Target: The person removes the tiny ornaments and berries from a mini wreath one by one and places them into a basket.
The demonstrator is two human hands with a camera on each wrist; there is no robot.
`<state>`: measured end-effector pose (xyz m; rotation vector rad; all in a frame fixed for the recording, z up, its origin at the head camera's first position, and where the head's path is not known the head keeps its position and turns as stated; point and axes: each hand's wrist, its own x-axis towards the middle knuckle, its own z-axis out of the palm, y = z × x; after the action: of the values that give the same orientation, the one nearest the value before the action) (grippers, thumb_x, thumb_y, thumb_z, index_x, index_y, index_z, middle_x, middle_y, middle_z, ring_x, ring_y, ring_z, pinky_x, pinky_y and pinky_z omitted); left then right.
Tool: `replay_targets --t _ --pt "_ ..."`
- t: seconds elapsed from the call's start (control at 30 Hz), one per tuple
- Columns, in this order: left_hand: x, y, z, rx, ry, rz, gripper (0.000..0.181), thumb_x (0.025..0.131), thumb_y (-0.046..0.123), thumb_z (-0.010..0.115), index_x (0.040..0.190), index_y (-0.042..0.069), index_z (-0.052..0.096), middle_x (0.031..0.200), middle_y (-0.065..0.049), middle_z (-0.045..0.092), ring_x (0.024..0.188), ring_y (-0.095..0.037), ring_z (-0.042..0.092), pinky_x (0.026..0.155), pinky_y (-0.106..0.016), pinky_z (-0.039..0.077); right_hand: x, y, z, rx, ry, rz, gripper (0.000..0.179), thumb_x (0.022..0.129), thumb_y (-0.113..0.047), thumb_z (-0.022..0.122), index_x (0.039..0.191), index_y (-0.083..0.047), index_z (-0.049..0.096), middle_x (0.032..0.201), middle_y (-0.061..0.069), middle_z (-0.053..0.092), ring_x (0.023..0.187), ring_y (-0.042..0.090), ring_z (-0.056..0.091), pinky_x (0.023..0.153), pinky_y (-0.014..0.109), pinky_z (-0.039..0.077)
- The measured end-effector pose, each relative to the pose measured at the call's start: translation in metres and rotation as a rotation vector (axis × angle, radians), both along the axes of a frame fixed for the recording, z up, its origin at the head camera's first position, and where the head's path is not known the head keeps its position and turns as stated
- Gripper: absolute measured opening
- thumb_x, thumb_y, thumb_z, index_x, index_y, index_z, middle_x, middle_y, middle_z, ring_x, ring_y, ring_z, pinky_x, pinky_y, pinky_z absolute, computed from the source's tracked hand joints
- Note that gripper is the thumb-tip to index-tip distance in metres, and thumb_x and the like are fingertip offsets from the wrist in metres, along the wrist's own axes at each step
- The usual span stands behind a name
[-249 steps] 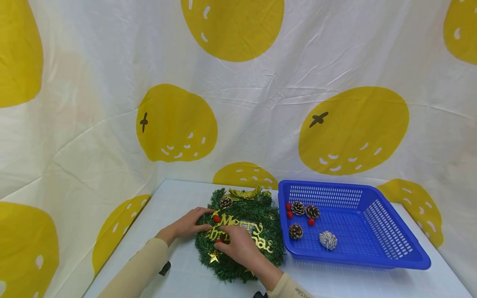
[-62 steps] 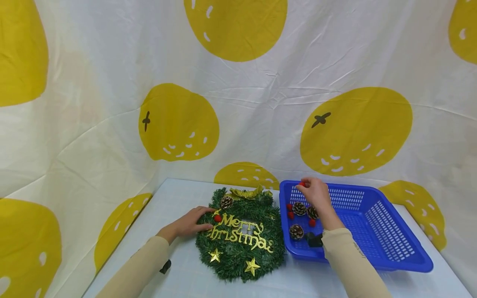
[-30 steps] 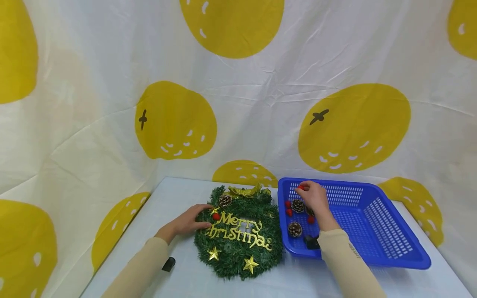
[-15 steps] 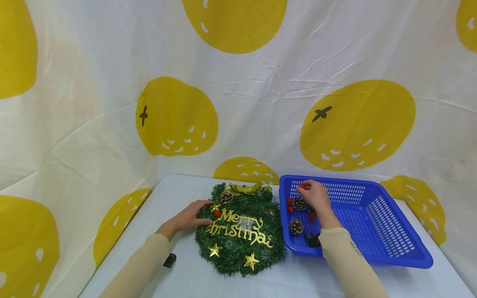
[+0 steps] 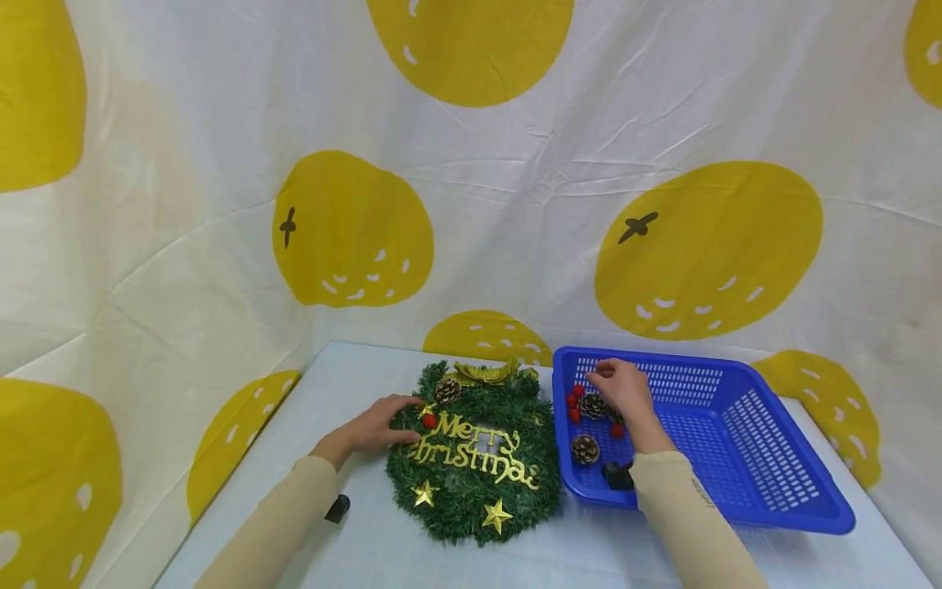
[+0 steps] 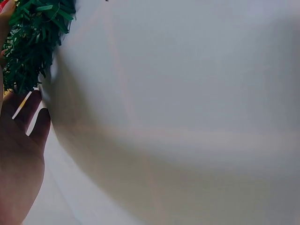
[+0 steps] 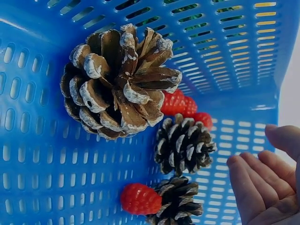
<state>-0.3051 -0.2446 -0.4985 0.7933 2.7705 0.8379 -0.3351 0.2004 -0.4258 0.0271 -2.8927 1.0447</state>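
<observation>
A green Christmas wreath [image 5: 412,483] lies on the table, with gold "Merry Christmas" lettering [image 5: 471,451], gold stars [image 5: 496,516], a pine cone [image 5: 446,390] and one red berry [image 5: 429,421]. My left hand [image 5: 371,424] holds the wreath's left edge; the left wrist view shows its lower fingers beside the greenery. Inside the blue basket's left end, my right hand [image 5: 621,388] hovers with thumb and fingers apart and nothing between them. Near it are several red berries [image 7: 140,199] and brown pine cones [image 7: 119,84].
The blue plastic basket [image 5: 706,446] stands right of the wreath, close beside it. A gold bow [image 5: 486,374] tops the wreath. Behind the white table [image 5: 361,548] hangs a cloth [image 5: 500,245] with yellow fruit prints. Small black devices [image 5: 337,508] sit at both wrists.
The right hand has gone from the wreath to the basket. The red berry it pinched half a second ago now lies among the other berries. The left hand stays on the wreath.
</observation>
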Motion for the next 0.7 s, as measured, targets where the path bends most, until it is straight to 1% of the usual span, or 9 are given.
replay_targets --t 0.2,0.3,0.5,0.6,0.7 --pt "0.000 -0.002 0.004 -0.007 -0.017 0.000 0.065 0.091 0.045 0.067 0.144 0.011 0.047 0.144 -0.018 0.044 0.134 -0.039 0.038 0.106 -0.059 0.032 0.001 -0.005 0.013 -0.048 0.018 0.015 0.049 0.098 -0.030 0.059 0.134 0.003 0.054 0.130 0.027 0.057 0.117 0.044 0.053 0.093 0.056 0.045" --pt "-0.002 0.001 0.003 -0.015 -0.020 -0.010 0.065 0.091 0.045 0.068 0.143 0.012 0.047 0.143 -0.017 0.044 0.133 -0.039 0.039 0.106 -0.058 0.032 0.002 -0.008 0.017 -0.068 0.041 0.029 0.051 0.098 -0.032 0.059 0.136 0.002 0.053 0.131 0.025 0.057 0.119 0.043 0.052 0.095 0.056 0.044" --pt "-0.001 0.002 0.002 -0.024 -0.037 0.005 0.064 0.091 0.043 0.068 0.143 0.011 0.047 0.143 -0.019 0.044 0.133 -0.040 0.038 0.106 -0.060 0.032 0.009 -0.025 0.028 -0.075 0.095 0.118 0.053 0.097 -0.032 0.062 0.136 0.002 0.053 0.131 0.023 0.058 0.119 0.040 0.054 0.098 0.054 0.043" --pt "0.001 0.002 0.004 -0.021 -0.042 0.003 0.065 0.091 0.043 0.068 0.144 0.011 0.047 0.144 -0.019 0.043 0.133 -0.040 0.038 0.106 -0.060 0.032 0.015 -0.036 0.038 -0.078 0.113 0.156 0.054 0.097 -0.033 0.062 0.138 0.001 0.052 0.133 0.022 0.057 0.120 0.039 0.054 0.098 0.054 0.043" --pt "0.000 0.002 0.006 -0.017 -0.029 0.001 0.065 0.091 0.042 0.068 0.144 0.010 0.047 0.143 -0.019 0.044 0.133 -0.040 0.039 0.106 -0.060 0.032 0.020 -0.046 0.050 -0.081 0.136 0.183 0.053 0.097 -0.031 0.062 0.139 0.000 0.052 0.134 0.021 0.058 0.120 0.038 0.055 0.098 0.053 0.044"
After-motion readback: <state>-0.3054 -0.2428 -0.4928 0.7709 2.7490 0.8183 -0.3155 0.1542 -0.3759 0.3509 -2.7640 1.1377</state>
